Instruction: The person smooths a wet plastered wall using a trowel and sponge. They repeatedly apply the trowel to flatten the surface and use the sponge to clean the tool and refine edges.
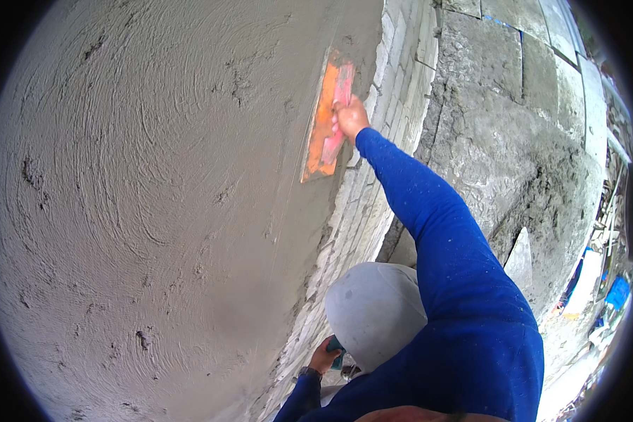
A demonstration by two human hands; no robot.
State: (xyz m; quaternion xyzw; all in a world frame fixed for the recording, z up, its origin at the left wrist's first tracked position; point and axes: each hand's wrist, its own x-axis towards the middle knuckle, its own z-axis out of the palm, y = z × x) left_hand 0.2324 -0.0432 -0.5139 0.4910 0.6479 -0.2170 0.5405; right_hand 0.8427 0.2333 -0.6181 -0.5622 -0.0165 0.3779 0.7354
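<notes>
The right hand had its fingers wrapped tight around the pink handle of an orange float, whose flat face lay pressed against the wet grey plaster wall near the wall's edge, just beside the exposed pale bricks. The blue-sleeved arm stretched straight up and out to it. Low down, the left hand was curled around a small teal object, close to the bricks and beside a grey knee.

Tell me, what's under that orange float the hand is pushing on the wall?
The orange float, held by the right hand, lies flat on the wet grey plaster. The same plaster shows all around it; the patch right beneath is covered, so unseen.
</notes>
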